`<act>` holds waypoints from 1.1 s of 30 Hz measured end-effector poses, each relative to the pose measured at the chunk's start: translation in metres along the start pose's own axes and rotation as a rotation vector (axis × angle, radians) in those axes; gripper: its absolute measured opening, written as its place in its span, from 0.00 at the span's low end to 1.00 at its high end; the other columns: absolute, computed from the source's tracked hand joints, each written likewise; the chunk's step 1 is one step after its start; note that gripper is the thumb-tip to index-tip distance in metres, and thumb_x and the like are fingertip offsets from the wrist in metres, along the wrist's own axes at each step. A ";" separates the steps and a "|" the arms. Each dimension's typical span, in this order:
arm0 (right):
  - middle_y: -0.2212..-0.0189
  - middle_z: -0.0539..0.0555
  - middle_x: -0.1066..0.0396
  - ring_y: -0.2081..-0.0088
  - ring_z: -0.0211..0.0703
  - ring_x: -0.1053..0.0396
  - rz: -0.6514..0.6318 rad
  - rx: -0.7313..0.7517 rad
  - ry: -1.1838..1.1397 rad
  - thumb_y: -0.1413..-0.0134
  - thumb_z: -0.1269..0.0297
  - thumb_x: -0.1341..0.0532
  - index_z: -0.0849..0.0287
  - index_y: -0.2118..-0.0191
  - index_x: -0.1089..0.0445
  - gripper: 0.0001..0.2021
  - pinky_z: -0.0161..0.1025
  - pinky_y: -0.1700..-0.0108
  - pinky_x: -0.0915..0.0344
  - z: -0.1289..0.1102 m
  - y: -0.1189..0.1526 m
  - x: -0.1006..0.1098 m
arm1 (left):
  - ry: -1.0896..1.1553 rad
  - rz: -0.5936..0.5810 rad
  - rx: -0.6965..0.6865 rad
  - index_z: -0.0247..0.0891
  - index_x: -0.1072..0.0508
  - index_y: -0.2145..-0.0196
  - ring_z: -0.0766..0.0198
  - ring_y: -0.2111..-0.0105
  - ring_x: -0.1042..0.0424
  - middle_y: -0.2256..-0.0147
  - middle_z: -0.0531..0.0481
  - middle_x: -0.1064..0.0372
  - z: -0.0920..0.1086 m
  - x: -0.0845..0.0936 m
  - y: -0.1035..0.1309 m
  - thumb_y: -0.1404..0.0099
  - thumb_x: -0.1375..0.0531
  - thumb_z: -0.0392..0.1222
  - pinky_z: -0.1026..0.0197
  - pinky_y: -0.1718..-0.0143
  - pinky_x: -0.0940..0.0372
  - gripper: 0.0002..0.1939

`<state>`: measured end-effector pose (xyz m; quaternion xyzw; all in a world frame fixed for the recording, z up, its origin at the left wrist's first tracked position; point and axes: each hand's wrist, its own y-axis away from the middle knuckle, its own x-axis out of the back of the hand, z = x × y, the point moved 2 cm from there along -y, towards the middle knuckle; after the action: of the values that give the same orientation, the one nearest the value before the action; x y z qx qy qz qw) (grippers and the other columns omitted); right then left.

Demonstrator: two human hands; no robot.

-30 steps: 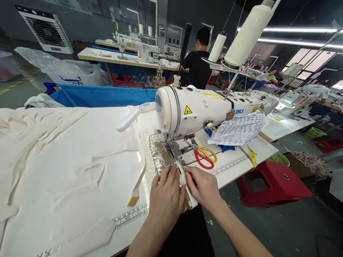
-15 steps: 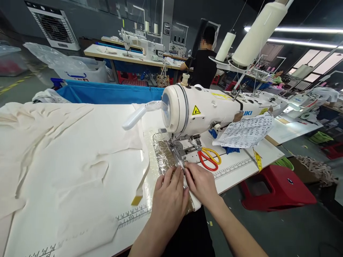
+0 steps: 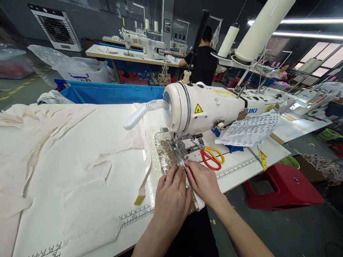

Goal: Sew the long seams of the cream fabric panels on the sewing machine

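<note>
Both my hands work close together at the front of a white sewing machine (image 3: 203, 107), just below its needle area. My left hand (image 3: 173, 192) lies over the foil-like covered bed plate (image 3: 166, 157), fingers together and slightly bent, against a narrow white fabric strip (image 3: 187, 182). On the strip's other side, my right hand (image 3: 202, 180) is closed, its thumb and index finger pinching it near the metal guide. Most of the strip is hidden under the fingers. Scissors with red and yellow handles (image 3: 211, 159) lie just beyond my right hand.
Cream fabric (image 3: 34, 142) spreads over the table's left side. A yellow-ended strip (image 3: 139, 199) lies left of the bed plate. A written sheet (image 3: 249, 130) hangs from the machine; a tape measure (image 3: 263, 160) hangs at the edge. A red stool (image 3: 292, 185) stands right. A person (image 3: 205, 60) sits beyond.
The whole view has shifted slightly to the right. Both hands stay at almost the same place on the strip, and no clear movement of the fabric shows.
</note>
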<state>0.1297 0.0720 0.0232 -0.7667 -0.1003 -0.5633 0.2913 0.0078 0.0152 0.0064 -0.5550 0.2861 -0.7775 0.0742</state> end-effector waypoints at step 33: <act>0.59 0.54 0.27 0.62 0.42 0.27 -0.361 -0.246 0.276 0.34 0.59 0.38 0.61 0.57 0.28 0.09 0.44 0.58 0.28 0.095 -0.099 0.034 | 0.062 0.075 -0.052 0.34 0.28 0.48 0.52 0.44 0.34 0.46 0.44 0.29 -0.006 -0.004 0.003 0.30 0.48 0.41 0.51 0.52 0.34 0.17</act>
<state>0.1703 0.1999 0.0694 -0.6818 -0.1255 -0.7135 0.1014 0.0033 0.0164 -0.0001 -0.5214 0.3288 -0.7834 0.0800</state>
